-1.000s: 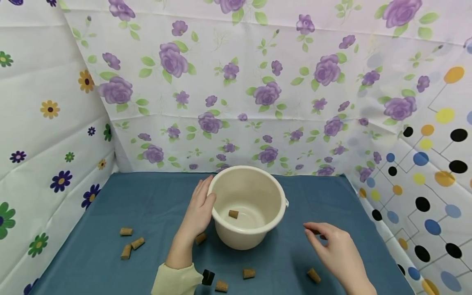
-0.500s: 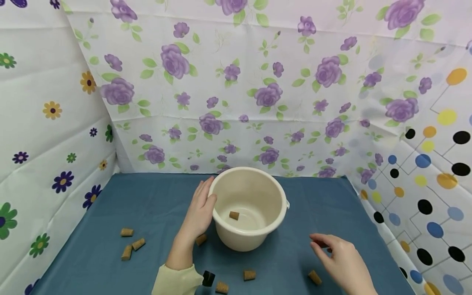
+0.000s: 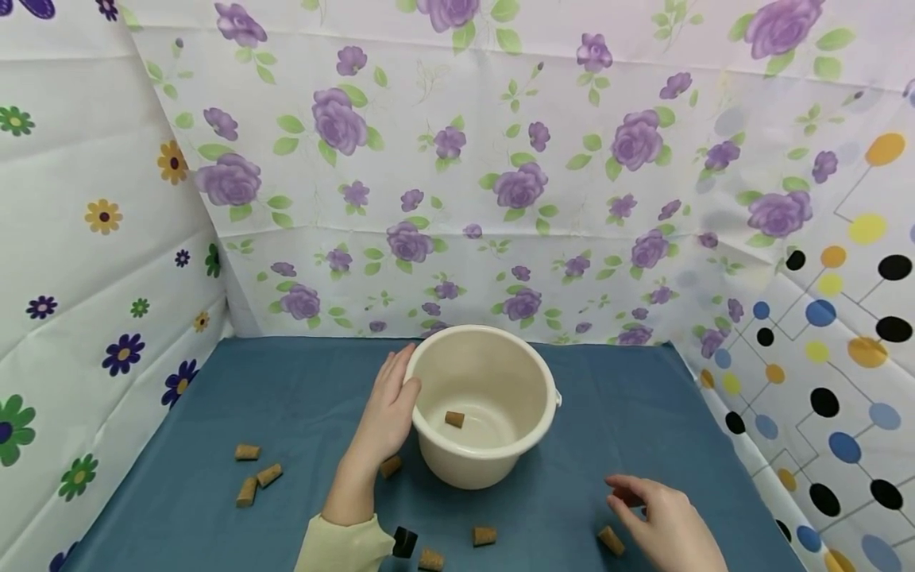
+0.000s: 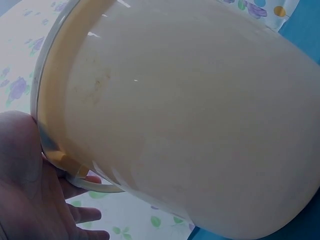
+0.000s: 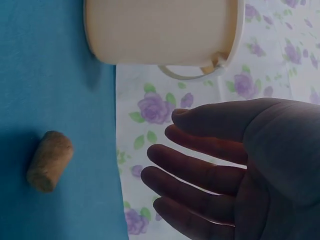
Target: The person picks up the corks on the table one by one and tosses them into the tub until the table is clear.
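Note:
My left hand (image 3: 388, 409) holds the rim of a cream plastic bucket (image 3: 468, 470) at its left side, thumb at the rim and fingers along the outside. The left wrist view shows those fingers extended beside the bucket's handle (image 4: 102, 187). One cork (image 3: 453, 419) lies on the bucket's floor. My right hand (image 3: 665, 516) hovers right of the bucket, fingers loosely bent and nothing between them. Just below its fingertips a cork (image 3: 611, 540) lies on the blue cloth; the right wrist view shows this cork (image 5: 50, 161) apart from the fingers.
Left on the blue cloth (image 3: 314, 373) lie three corks (image 3: 247, 492). Another cork (image 3: 391, 466) sits beside the bucket under my left wrist, and two more corks (image 3: 484, 536) are near the front. Patterned sheets (image 3: 465, 199) hang at the back and both sides.
My right hand has moved down and slightly right, toward the cork at the front right. The left hand and the bucket stay in place.

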### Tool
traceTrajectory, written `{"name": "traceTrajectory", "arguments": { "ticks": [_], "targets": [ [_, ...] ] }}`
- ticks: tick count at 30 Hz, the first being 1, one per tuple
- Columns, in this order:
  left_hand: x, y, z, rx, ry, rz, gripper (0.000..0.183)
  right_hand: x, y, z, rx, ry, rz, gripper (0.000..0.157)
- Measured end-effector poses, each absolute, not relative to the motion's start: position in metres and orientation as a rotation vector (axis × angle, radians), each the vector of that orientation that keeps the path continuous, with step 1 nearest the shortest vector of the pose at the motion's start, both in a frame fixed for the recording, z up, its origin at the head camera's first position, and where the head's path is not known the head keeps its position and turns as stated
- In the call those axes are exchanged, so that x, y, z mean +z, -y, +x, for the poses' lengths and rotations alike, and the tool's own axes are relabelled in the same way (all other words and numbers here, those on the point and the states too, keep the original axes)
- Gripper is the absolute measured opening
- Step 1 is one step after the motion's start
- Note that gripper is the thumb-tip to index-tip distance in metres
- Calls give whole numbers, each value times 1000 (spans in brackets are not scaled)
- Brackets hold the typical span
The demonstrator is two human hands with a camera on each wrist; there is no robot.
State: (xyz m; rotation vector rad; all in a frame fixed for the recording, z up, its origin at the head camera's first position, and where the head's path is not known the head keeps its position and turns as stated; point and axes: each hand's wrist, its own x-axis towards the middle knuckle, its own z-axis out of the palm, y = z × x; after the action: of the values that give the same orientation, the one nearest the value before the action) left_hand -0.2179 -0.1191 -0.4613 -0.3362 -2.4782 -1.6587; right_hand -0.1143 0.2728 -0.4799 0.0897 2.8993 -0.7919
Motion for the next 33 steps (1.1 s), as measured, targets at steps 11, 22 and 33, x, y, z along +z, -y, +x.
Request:
{"name": "traceTrajectory", "arguments": {
  "ticks": [11, 22, 33],
  "targets": [
    [-462, 120, -219, -1657, 2477, -334, 59, -492, -277, -112, -792, -2857, 114, 29],
    [-463, 119, -219, -1656, 2474, -341, 58, -502, -282, -110, -751, -2788, 114, 35],
    [-462, 119, -219, -1662, 2473, -338, 59, -507, -284, -110, -707, -2743, 114, 38]
  ]
}}
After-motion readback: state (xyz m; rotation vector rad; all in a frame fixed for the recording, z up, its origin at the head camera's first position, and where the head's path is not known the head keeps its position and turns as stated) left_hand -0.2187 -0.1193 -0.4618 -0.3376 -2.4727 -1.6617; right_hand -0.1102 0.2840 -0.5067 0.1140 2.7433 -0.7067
